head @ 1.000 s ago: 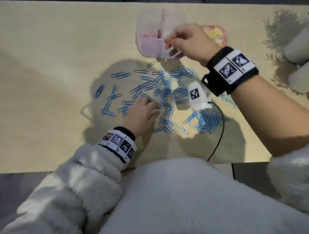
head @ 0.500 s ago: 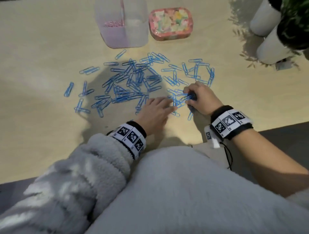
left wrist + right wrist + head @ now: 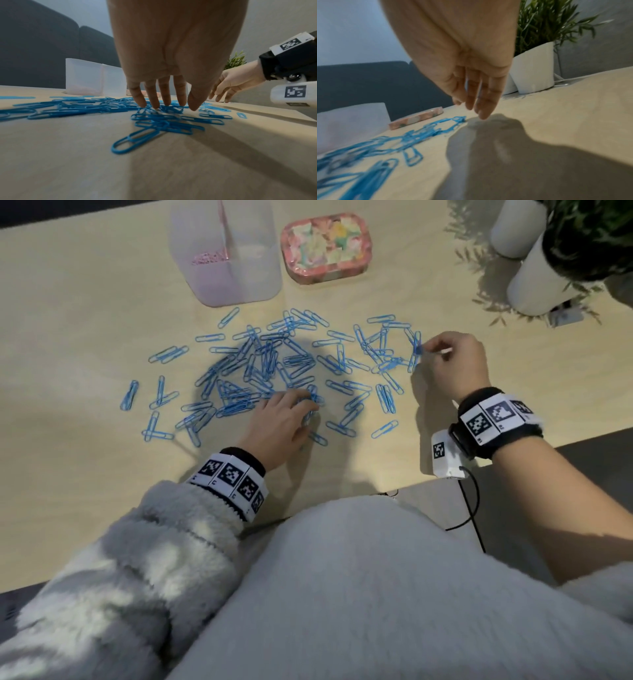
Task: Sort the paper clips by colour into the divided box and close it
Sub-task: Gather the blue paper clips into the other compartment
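Blue paper clips still litter the desk; the right hand, back from the divided box, now pinches one at three o'clock, while the left hand presses straight-fingered mid-pile.

No readable text — only coded wristband squares.

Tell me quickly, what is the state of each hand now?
Left hand: open, straight fingers pressing on the blue paper clips.
Right hand: thumb and fingertips meet at the clips' far right edge; a grip on one cannot be told.
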